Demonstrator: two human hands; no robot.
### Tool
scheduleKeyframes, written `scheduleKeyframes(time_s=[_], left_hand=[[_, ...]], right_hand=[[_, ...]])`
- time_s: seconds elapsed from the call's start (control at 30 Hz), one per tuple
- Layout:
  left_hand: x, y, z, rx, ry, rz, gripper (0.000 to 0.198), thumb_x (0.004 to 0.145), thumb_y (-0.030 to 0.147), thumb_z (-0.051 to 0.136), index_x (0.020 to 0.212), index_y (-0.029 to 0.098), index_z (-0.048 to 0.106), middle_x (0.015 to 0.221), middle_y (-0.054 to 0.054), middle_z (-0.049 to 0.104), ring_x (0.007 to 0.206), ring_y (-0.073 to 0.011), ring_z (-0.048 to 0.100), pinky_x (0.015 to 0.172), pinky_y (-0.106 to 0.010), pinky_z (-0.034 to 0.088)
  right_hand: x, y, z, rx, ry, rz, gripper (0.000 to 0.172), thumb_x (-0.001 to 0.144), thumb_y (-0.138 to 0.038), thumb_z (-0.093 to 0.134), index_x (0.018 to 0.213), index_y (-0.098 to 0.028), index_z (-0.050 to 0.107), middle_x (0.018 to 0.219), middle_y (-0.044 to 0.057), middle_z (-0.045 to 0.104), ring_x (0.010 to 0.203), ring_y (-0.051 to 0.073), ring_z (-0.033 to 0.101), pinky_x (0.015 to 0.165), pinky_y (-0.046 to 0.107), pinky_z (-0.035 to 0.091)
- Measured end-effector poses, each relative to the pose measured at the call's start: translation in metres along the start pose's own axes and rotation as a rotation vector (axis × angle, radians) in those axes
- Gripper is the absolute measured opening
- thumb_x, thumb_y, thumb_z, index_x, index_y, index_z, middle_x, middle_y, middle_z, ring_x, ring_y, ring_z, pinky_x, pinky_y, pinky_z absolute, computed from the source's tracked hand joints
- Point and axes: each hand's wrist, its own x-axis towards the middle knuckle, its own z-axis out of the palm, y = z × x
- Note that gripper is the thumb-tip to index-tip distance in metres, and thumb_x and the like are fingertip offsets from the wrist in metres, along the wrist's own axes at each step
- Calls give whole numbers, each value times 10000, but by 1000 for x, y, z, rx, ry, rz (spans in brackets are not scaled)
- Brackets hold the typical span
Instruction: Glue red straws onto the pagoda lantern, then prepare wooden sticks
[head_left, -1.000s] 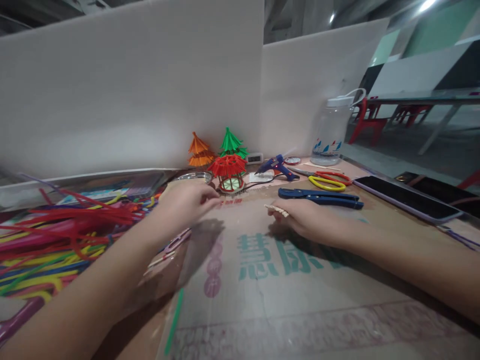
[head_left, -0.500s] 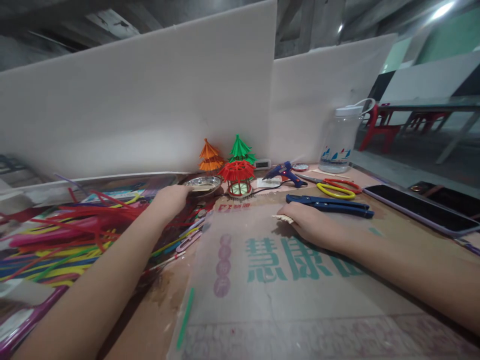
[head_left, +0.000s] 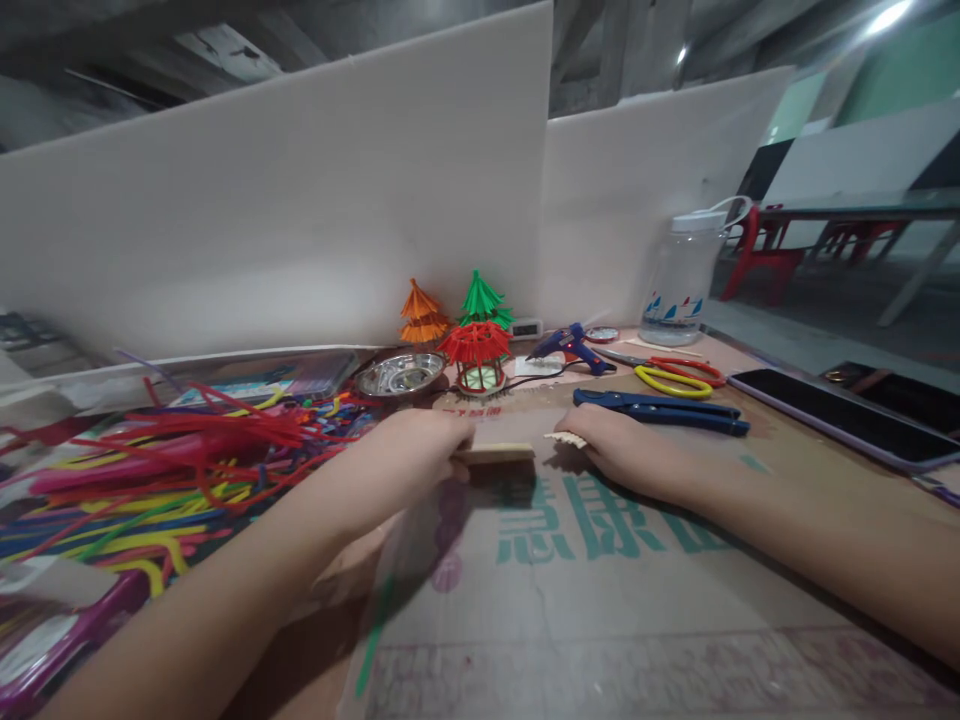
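My left hand (head_left: 409,450) is closed on a flat wooden stick (head_left: 495,453), held level just above the printed cardboard sheet (head_left: 570,590) at the middle of the table. My right hand (head_left: 630,450) rests on the cardboard a little to the right, its fingers pinched on a small pale wooden piece (head_left: 564,438) whose tip pokes out to the left. The stick's free end stops a short way from that piece. Behind the hands stand a red straw pavilion (head_left: 475,355), an orange straw tree (head_left: 421,312) and a green straw tree (head_left: 482,298).
A heap of coloured straws (head_left: 165,470) covers the left side. A metal dish (head_left: 400,374) sits behind my left hand. Blue pliers (head_left: 660,410), yellow and red scissors (head_left: 675,375), a blue glue gun (head_left: 568,345), a clear jug (head_left: 686,275) and a phone (head_left: 840,405) lie right. White panels (head_left: 300,200) wall the back.
My left hand reached back to the metal dish by the straws, then came forward to the middle holding a flat wooden stick. My right hand stayed put on the cardboard.
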Motion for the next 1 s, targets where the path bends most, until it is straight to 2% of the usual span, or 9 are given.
scheduleKeyframes(time_s=[0.13, 0.27, 0.4, 0.47, 0.6, 0.73, 0.8, 0.9, 1.0], left_hand=[[3, 7, 6, -36, -101, 54, 248, 831, 490, 766, 917, 263, 715, 841, 1, 740, 771, -201, 654, 607, -259, 352], [2, 8, 2, -107, -147, 53, 417, 847, 669, 670, 934, 265, 726, 793, 2, 722, 714, -197, 634, 585, -254, 357], [0, 3, -9, -159, -37, 41, 475, 1038, 541, 343, 983, 245, 710, 960, -25, 758, 826, -202, 681, 693, -265, 447], [0, -3, -13, -14, 50, -94, 506, 1053, 497, 276, 1001, 239, 708, 971, -51, 765, 855, -230, 701, 713, -289, 467], [6, -29, -8, 422, 52, -353, 427, 1011, 268, 319, 1010, 141, 726, 980, -188, 766, 893, -336, 726, 740, -382, 502], [14, -57, 7, 480, 6, -399, 330, 912, 158, 444, 925, 48, 755, 1000, -300, 755, 973, -413, 722, 811, -450, 519], [16, -61, 9, 474, -4, -385, 323, 923, 260, 510, 897, 69, 769, 988, -289, 763, 978, -414, 724, 829, -454, 525], [13, -44, 6, 426, 9, -306, 366, 937, 397, 555, 1057, 124, 768, 1077, -232, 767, 1043, -374, 713, 876, -432, 526], [4, -9, 11, 140, -24, 12, 482, 903, 567, 629, 1234, 225, 700, 1227, -126, 738, 1104, -302, 693, 883, -356, 534]], right_hand=[[0, 2, 1, -12, 5, -33, 207, 926, -64, 478, 965, -156, 659, 952, 81, 678, 905, 219, 583, 788, 302, 421], [0, 4, 3, -13, 15, -55, 204, 940, -79, 482, 968, -169, 662, 951, 73, 681, 907, 218, 575, 790, 303, 416], [0, 5, 3, -23, 36, -86, 192, 919, -79, 511, 942, -175, 676, 926, 75, 679, 877, 217, 572, 764, 301, 411], [1, 6, 4, -24, 47, -103, 222, 936, -77, 480, 947, -171, 681, 936, 82, 677, 877, 217, 575, 772, 307, 416], [0, 7, 5, 3, 21, -77, 213, 944, -83, 481, 936, -171, 674, 942, 76, 687, 887, 214, 587, 790, 308, 426], [0, 6, 4, -32, 29, -36, 268, 922, -37, 465, 1013, -162, 685, 998, 90, 702, 946, 224, 600, 829, 314, 430], [0, 6, 4, -83, 43, -12, 289, 918, -24, 458, 1032, -152, 690, 1007, 104, 701, 960, 235, 597, 838, 322, 429], [2, 10, 5, -160, 58, 23, 298, 926, -23, 446, 1033, -128, 704, 997, 133, 688, 975, 255, 591, 861, 342, 429], [4, 13, 5, -196, 49, 73, 306, 961, -58, 433, 1073, -113, 712, 1019, 152, 666, 992, 267, 588, 884, 361, 433]])
